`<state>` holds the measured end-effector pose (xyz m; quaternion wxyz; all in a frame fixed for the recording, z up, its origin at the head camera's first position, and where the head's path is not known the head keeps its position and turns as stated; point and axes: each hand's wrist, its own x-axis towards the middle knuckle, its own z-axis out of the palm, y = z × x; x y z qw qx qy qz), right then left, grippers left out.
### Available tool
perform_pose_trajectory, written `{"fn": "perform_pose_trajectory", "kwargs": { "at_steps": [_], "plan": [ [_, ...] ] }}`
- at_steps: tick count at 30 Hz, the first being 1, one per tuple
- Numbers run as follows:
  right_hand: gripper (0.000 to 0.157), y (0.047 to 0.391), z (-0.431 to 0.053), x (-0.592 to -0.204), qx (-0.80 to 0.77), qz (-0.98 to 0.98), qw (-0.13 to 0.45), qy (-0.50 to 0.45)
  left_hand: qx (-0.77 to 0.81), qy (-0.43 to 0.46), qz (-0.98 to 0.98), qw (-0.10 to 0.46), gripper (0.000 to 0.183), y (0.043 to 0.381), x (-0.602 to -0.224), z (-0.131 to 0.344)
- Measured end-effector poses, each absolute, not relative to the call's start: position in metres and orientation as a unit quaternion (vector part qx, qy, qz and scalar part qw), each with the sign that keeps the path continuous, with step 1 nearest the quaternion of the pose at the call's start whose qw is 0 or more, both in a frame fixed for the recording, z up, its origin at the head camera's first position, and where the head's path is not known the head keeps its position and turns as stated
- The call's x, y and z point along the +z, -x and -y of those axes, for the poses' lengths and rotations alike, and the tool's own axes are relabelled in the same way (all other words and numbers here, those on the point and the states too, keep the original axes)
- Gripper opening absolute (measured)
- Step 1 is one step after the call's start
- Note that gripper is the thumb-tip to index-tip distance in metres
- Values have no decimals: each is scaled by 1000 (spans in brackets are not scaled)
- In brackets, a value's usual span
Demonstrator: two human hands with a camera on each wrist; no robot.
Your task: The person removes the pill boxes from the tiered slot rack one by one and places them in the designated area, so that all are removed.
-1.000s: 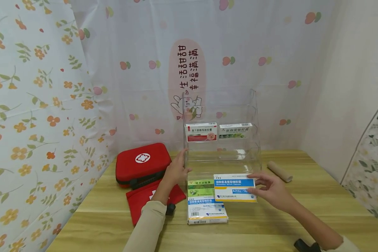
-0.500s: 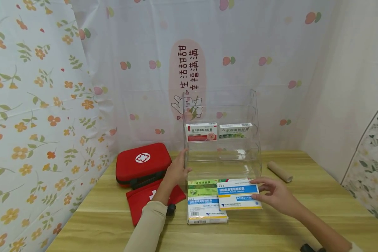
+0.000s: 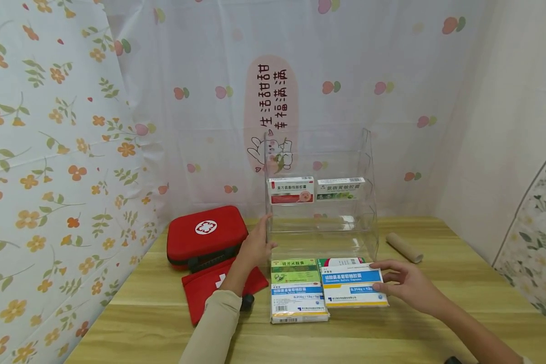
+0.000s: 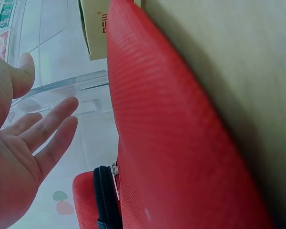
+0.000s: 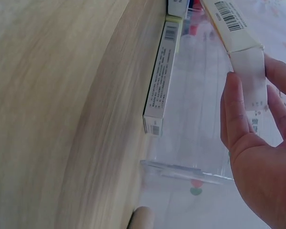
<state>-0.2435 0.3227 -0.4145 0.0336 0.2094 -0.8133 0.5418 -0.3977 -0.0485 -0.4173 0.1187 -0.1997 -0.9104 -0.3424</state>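
My right hand (image 3: 409, 285) pinches a white, blue and yellow medicine box (image 3: 355, 298) between thumb and fingers. In the right wrist view this box (image 5: 249, 71) is tilted and off the table. It partly covers a green and red box (image 3: 341, 262). To its left lie a light green box (image 3: 294, 271) and another white and blue box (image 3: 299, 306). My left hand (image 3: 256, 245) is at the left side of a clear tiered rack (image 3: 320, 240); in the left wrist view its fingers (image 4: 52, 129) are spread and loose. Whether it touches the rack I cannot tell.
A red and white box (image 3: 292, 192) and a green and white box (image 3: 340, 189) stand on a rack tier. Left of it are a red first-aid case (image 3: 223, 222) and a red pouch (image 3: 195, 298). A cardboard tube (image 3: 404, 247) lies to the right.
My right hand has moved right and toward me with the medicine box, uncovering more of the light green box and the green and red box. My left hand has stayed in place.
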Motion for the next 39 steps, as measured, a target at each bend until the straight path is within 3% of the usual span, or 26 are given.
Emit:
{"fn": "perform_pose_trajectory", "kwargs": {
  "at_steps": [13, 21, 39],
  "plan": [
    [40, 246, -333, -417, 539, 806, -29, -242, -345, 195, 911, 117, 88, 400, -420, 49],
    [47, 249, -333, -419, 548, 812, -75, -186, -347, 198, 909, 117, 89, 400, -420, 49],
    [47, 256, -336, -430, 497, 847, -108, -156, -344, 188, 913, 111, 89, 398, -420, 47]
  ]
}}
